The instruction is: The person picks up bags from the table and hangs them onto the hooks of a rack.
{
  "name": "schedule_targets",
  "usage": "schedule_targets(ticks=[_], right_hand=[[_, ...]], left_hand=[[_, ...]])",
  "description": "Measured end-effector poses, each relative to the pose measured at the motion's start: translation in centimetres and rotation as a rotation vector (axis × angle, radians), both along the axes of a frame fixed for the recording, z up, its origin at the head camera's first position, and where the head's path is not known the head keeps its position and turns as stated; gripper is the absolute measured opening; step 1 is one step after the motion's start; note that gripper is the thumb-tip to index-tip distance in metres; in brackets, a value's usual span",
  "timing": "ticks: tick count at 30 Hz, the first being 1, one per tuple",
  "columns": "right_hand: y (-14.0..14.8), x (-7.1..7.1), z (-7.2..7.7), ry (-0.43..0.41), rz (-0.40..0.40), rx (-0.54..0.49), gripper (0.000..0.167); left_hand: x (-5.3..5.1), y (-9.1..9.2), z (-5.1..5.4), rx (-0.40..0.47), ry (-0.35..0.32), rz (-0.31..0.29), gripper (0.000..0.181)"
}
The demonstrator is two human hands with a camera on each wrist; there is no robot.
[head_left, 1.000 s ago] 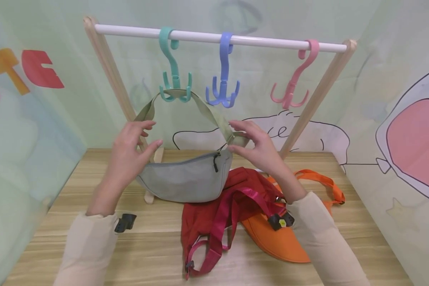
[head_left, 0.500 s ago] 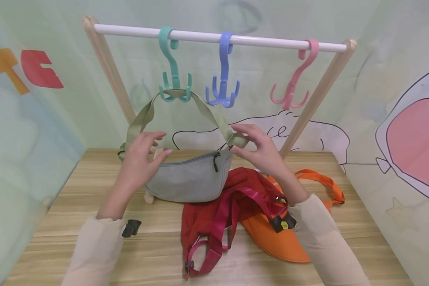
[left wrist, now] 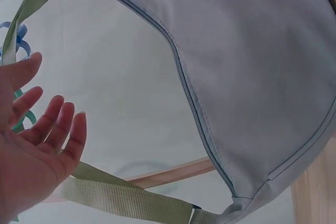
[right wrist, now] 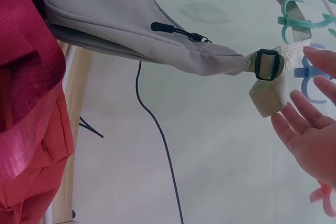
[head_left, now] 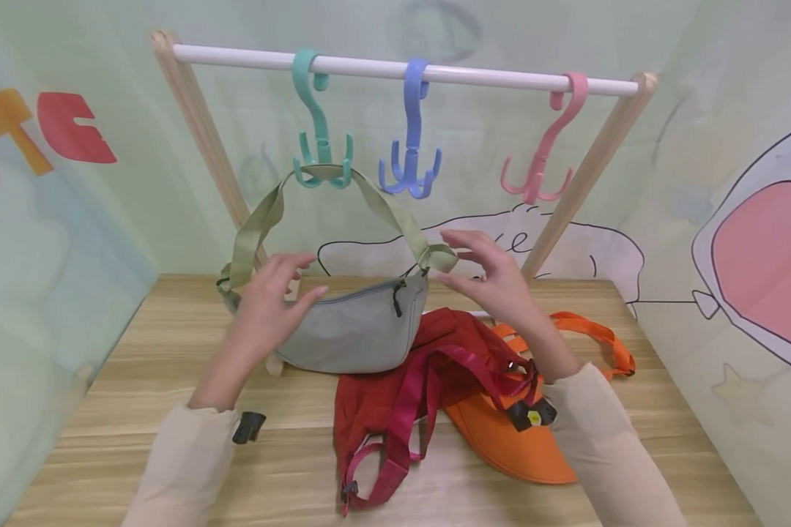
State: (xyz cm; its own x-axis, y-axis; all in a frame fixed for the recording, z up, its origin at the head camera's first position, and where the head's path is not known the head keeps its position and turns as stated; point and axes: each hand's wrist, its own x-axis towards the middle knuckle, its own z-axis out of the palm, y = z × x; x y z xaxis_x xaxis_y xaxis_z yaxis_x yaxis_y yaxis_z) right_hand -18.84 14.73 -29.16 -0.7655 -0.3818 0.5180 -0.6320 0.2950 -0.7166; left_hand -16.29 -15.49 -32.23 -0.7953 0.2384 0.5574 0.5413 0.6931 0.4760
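Observation:
A grey belt bag [head_left: 352, 333] hangs by its olive strap [head_left: 257, 219] from the green hook [head_left: 321, 157]. My left hand [head_left: 270, 311] is in front of the bag's left end, fingers relaxed and parted from the thumb. In the left wrist view that hand [left wrist: 44, 140] holds nothing, with the zip [left wrist: 184, 77] to its right. My right hand [head_left: 494, 278] is just right of the strap's buckle end, fingers loosely bent and empty. The right wrist view puts its fingertips beside the strap's loose tail [right wrist: 269, 100]; whether they touch, I cannot tell.
A blue hook [head_left: 411, 165] and a pink hook [head_left: 540, 157] hang farther along the white rail [head_left: 488, 75]. Below, a red bag [head_left: 376, 410] with magenta straps lies partly over an orange visor cap [head_left: 501, 439] on the wooden table [head_left: 290, 468].
My left hand has moved right and slightly down, uncovering the strap's left side. My right hand has drawn a little to the right, off the strap. The grey bag stays hanging in place.

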Motion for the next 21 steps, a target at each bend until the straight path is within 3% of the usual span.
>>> schedule_targets(ticks=[21], right_hand=[[1.6,0.5,-0.2,-0.048,-0.006,0.01,0.052]], left_hand=[[0.3,0.6,-1.6,-0.013,-0.038,-0.025,0.044]])
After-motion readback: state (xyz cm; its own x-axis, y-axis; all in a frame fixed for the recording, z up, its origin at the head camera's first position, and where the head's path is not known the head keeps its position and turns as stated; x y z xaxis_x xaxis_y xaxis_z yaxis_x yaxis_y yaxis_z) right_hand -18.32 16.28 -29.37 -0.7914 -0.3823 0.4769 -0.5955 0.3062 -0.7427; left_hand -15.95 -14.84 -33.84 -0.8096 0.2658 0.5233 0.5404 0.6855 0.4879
